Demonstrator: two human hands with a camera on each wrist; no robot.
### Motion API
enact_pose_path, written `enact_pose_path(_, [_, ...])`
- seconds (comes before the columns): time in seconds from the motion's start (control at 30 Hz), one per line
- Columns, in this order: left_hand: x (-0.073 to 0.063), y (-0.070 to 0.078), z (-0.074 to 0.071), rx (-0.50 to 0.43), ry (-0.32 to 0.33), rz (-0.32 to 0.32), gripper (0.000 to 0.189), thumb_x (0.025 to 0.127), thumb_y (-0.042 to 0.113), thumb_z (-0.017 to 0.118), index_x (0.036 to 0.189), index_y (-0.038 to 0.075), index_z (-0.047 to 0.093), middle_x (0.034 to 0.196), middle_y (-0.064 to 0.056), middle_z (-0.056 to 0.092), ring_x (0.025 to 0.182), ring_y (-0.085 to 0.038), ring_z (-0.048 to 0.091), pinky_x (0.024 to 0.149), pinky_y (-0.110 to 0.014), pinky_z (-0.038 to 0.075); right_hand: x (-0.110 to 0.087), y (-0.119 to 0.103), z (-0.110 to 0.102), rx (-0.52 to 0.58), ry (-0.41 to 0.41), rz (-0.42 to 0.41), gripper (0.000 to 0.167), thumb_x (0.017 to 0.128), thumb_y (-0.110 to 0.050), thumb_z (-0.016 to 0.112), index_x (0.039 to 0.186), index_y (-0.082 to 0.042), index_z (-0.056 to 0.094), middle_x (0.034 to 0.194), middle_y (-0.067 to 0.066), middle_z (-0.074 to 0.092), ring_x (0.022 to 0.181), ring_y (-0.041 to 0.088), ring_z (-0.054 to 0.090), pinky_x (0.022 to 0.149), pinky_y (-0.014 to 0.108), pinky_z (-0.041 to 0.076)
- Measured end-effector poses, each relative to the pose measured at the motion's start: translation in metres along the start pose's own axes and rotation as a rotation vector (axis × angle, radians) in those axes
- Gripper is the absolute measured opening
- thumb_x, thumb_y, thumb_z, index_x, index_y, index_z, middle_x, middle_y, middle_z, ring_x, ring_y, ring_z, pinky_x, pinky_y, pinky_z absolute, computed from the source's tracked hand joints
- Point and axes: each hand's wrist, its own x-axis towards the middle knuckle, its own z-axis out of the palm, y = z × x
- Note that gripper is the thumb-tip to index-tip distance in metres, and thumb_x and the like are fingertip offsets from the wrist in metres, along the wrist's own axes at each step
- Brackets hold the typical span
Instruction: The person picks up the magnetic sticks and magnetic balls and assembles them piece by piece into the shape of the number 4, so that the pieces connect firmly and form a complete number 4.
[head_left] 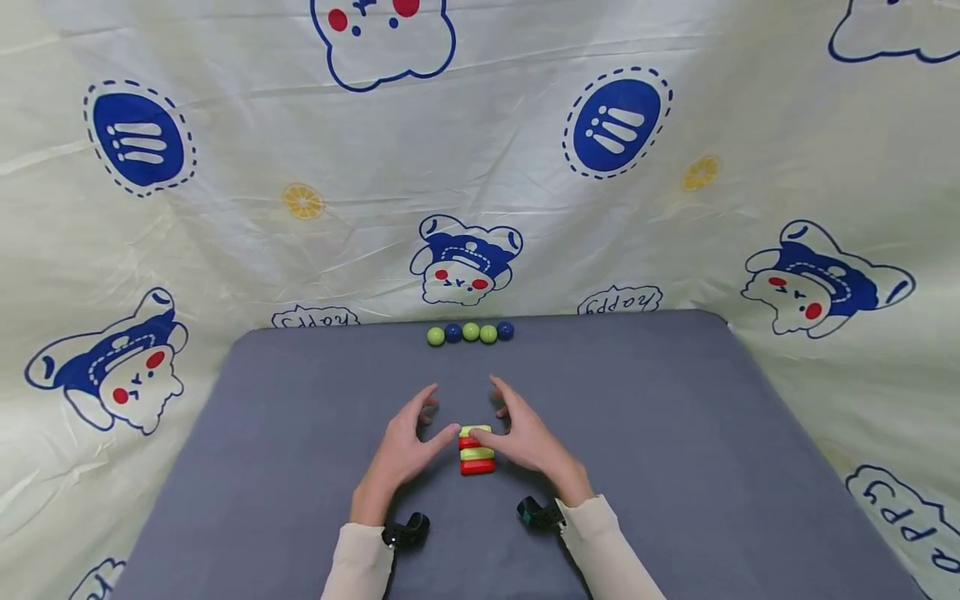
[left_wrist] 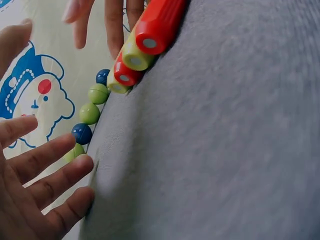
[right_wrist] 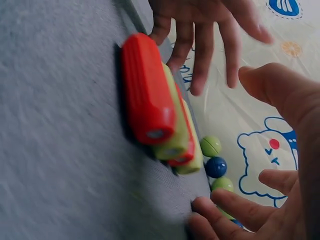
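Note:
On the grey table lies a short row of bars, two red and two pale yellow-green in alternation, with round silvery discs in their ends. The nearest one is a red bar (head_left: 477, 467), then comes a yellow-green bar (head_left: 477, 454). My left hand (head_left: 405, 446) hovers at the left of the row, and my right hand (head_left: 531, 440) at its right. Both have thumb and fingers spread in a loose curve, holding nothing. The right thumb overlaps the far bars in the head view. In the right wrist view the nearest red bar (right_wrist: 147, 90) shows grooves along its side.
Near the table's far edge stands a line of balls, three green and two blue, including a blue ball (head_left: 506, 331) at its right end. Behind the table (head_left: 637, 400) hangs a pale printed curtain (head_left: 510, 142). Each wrist carries a black strap device (head_left: 407, 531).

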Motion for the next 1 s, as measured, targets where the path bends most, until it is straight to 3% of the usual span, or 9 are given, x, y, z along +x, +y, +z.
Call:
enact_pose_path(0.2, [0.000,0.002,0.011,-0.013,-0.018,0.005,0.080,0.090,0.049,0.076,0.156,0.018,0.044,0.136,-0.005,0.063,0.095,-0.015,0.056,0.081,-0.035,0.047,-0.004,0.001,0.004,0.015,-0.018,-0.019,0.087,0.091,-0.038,0.077,0.161,-0.012,0.032,0.141,0.010,0.060,0.117,0.025,0.056,0.101,0.052,0.047])
enact_pose_path(0.47, [0.003,0.003,0.007,-0.008,-0.030,0.063,0.063,0.093,0.038,0.076,0.146,0.011,0.056,0.118,-0.006,0.072,0.071,-0.008,0.054,0.067,-0.025,0.045,-0.001,-0.001,0.007,-0.004,-0.044,-0.089,0.069,0.095,-0.028,0.073,0.154,-0.008,0.044,0.132,0.010,0.065,0.106,0.020,0.060,0.093,0.043,0.050])
enact_pose_path(0.6, [0.003,0.001,0.008,0.037,-0.031,0.059,0.049,0.095,0.035,0.075,0.137,0.012,0.065,0.107,-0.001,0.073,0.068,-0.004,0.051,0.064,-0.024,0.043,0.000,-0.001,0.010,-0.021,-0.046,-0.089,0.056,0.097,-0.024,0.071,0.147,-0.007,0.053,0.132,0.010,0.066,0.108,0.023,0.062,0.095,0.045,0.051])
enact_pose_path(0.77, [0.004,0.001,0.013,0.078,-0.017,0.087,0.031,0.098,0.027,0.071,0.125,0.011,0.072,0.098,0.002,0.071,0.065,-0.003,0.049,0.060,-0.022,0.042,0.000,0.000,0.011,-0.030,0.007,-0.073,0.039,0.097,-0.019,0.070,0.133,-0.005,0.066,0.127,0.010,0.068,0.104,0.022,0.064,0.093,0.044,0.053])
enact_pose_path(1.0, [0.007,0.000,0.016,0.128,0.013,0.086,0.021,0.095,0.025,0.074,0.114,0.015,0.076,0.094,0.004,0.069,0.064,-0.002,0.048,0.060,-0.022,0.041,0.002,0.002,0.010,-0.029,0.020,-0.099,0.028,0.097,-0.015,0.067,0.123,-0.005,0.072,0.119,0.009,0.070,0.100,0.021,0.064,0.090,0.041,0.054])
